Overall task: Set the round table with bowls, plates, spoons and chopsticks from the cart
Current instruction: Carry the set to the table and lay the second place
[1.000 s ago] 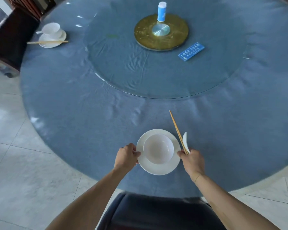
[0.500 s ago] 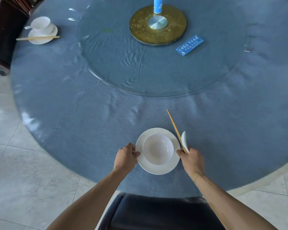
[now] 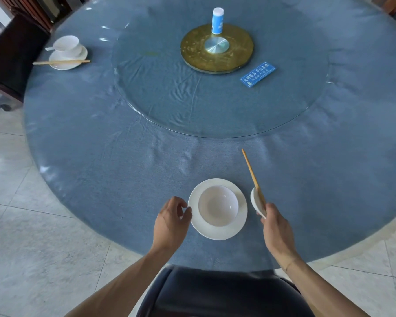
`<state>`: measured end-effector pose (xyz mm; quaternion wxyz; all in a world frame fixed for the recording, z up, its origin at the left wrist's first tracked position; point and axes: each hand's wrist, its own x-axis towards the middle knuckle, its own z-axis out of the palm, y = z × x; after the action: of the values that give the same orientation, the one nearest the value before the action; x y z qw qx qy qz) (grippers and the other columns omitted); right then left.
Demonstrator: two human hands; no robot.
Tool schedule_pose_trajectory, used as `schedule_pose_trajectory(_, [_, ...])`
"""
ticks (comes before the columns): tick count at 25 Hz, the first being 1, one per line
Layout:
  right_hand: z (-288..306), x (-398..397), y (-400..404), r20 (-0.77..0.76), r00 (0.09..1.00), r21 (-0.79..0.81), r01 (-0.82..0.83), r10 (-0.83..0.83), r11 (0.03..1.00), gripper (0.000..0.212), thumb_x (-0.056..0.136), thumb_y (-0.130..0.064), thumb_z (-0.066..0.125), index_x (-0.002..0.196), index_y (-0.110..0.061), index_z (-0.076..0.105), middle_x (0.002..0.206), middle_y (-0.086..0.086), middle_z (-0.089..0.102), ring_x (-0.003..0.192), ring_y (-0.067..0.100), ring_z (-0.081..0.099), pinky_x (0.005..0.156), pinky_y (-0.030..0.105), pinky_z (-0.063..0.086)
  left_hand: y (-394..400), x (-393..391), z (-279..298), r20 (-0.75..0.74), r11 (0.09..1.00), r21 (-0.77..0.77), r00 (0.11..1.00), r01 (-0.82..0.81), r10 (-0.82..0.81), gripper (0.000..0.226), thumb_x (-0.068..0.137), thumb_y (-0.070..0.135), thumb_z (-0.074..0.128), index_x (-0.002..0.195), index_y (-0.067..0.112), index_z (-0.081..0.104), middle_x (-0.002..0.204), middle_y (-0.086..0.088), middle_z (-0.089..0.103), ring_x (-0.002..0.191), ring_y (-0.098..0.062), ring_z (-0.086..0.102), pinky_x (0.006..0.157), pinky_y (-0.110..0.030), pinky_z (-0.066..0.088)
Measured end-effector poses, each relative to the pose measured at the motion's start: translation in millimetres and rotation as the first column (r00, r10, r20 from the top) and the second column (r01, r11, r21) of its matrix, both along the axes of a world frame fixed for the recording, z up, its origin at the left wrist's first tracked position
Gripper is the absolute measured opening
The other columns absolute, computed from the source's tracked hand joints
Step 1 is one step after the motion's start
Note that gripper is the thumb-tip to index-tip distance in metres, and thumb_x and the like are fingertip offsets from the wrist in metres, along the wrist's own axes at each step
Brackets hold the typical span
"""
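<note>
I see the white bowl (image 3: 218,205) sitting in the white plate (image 3: 217,229) at the near edge of the blue bench (image 3: 124,156). Left hand (image 3: 170,221) is loosely curled just beside the plate rim, holding nothing; can't tell if the fingertips touch it. Right hand (image 3: 276,227) grips the spoon (image 3: 257,202) and chopsticks (image 3: 252,173) together, right of the plate, sticks angled away. Second setting (image 3: 65,53) sits far left.
</note>
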<state>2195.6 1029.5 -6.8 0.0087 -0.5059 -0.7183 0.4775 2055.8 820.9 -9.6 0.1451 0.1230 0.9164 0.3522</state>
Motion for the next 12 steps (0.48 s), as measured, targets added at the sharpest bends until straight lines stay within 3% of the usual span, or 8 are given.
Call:
schedule_pose_trajectory(3, [10, -9, -17, -0.091, 0.996, -0.045, 0.008, -0.012, 0.999, 0.023, 0.086, -0.040, 0.041, 0.068, -0.026, 0.043, 0.057, -0.012, 0.051, 0.056, 0.012, 0.046, 0.060, 0.040, 0.037, 20, 35, 17, 0.307, 0.986, 0.095, 0.938, 0.136, -0.159, 0.010, 0.086, 0.025, 0.069, 0.077, 0.023, 0.065, 0.066, 0.012, 0.060, 0.057, -0.001, 0.052, 0.055, -0.010, 0.039])
schedule_pose_trajectory(4, [10, -11, -24, -0.123, 0.992, -0.063, -0.001, -0.006, 0.998, 0.027, 0.089, -0.035, 0.047, 0.064, -0.027, 0.040, 0.052, -0.013, 0.048, 0.049, 0.008, 0.039, 0.057, 0.039, 0.035, 28, 46, 21, 0.463, 0.982, 0.140, 0.868, 0.128, -0.179, 0.012, 0.087, 0.030, 0.067, 0.080, 0.021, 0.069, 0.068, 0.012, 0.062, 0.056, -0.003, 0.051, 0.053, -0.013, 0.040])
schedule_pose_trajectory(6, [8, -11, -40, -0.144, 0.988, -0.068, -0.074, 0.064, 0.995, 0.030, 0.093, -0.030, 0.052, 0.065, -0.027, 0.043, 0.053, -0.015, 0.053, 0.049, 0.006, 0.043, 0.055, 0.033, 0.038, 38, 65, 26, 0.693, 0.971, 0.240, 0.701, -0.004, -0.168, 0.024, 0.093, 0.037, 0.061, 0.090, 0.017, 0.073, 0.076, 0.005, 0.066, 0.056, -0.011, 0.049, 0.049, -0.021, 0.039])
schedule_pose_trajectory(12, [-9, -9, -58, -0.166, 0.981, -0.117, -0.118, 0.097, 0.986, 0.010, 0.089, -0.026, 0.064, 0.082, -0.022, 0.057, 0.072, -0.004, 0.066, 0.067, 0.007, 0.064, 0.058, 0.016, 0.048, 40, 80, 22, 0.880, 0.894, 0.249, 0.473, -0.374, -0.047, 0.031, 0.099, 0.037, 0.055, 0.102, 0.014, 0.075, 0.087, -0.002, 0.068, 0.058, -0.011, 0.049, 0.049, -0.022, 0.036])
